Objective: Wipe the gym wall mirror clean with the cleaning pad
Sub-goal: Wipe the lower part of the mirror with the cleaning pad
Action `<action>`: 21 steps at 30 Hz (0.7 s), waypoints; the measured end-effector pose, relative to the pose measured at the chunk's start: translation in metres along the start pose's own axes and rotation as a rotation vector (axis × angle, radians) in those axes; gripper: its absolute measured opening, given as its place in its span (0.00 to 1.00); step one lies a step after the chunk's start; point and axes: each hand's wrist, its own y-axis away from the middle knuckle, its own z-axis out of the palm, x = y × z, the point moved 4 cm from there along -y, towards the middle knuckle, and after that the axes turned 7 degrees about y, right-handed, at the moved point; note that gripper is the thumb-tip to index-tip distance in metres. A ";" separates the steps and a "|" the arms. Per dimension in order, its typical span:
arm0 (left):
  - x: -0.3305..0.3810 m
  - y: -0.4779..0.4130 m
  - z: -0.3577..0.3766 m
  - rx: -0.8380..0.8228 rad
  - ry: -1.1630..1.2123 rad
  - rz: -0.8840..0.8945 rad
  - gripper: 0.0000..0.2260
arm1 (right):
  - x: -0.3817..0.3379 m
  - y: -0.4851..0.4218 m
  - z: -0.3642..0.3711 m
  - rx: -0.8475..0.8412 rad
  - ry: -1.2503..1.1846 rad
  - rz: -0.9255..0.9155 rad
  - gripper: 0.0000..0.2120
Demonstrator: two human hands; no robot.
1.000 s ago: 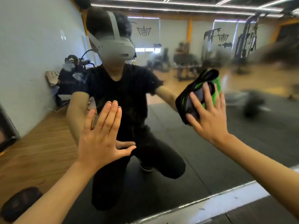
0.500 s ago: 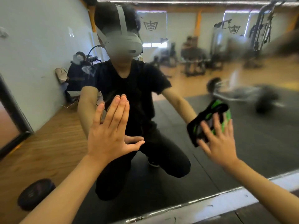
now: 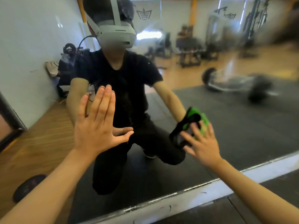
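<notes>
The left hand (image 3: 95, 126) lies flat on the mirror (image 3: 242, 126), fingers straight. The right hand (image 3: 202, 143), fingers spread, presses the cleaning pad (image 3: 192, 122) low on the glass. The bracing palm may leave fresh smudges; the unclasped pad could slip.

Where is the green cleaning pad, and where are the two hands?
cleaning pad (image 3: 203, 118): head view, green top part.
right hand (image 3: 204, 145): head view, back of hand.
left hand (image 3: 95, 128): head view, back of hand.
</notes>
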 end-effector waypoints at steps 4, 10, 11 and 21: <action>0.001 -0.001 0.000 0.004 0.009 -0.001 0.54 | 0.024 -0.054 -0.012 0.097 -0.170 0.862 0.32; 0.000 -0.001 0.000 -0.009 0.045 0.015 0.54 | -0.157 -0.058 -0.016 0.008 -0.203 0.199 0.26; 0.000 0.000 0.000 -0.007 0.040 0.017 0.54 | -0.151 -0.046 -0.012 0.006 -0.151 0.042 0.26; 0.001 0.001 -0.002 -0.006 0.011 -0.012 0.52 | -0.036 -0.082 -0.016 0.082 -0.237 0.889 0.30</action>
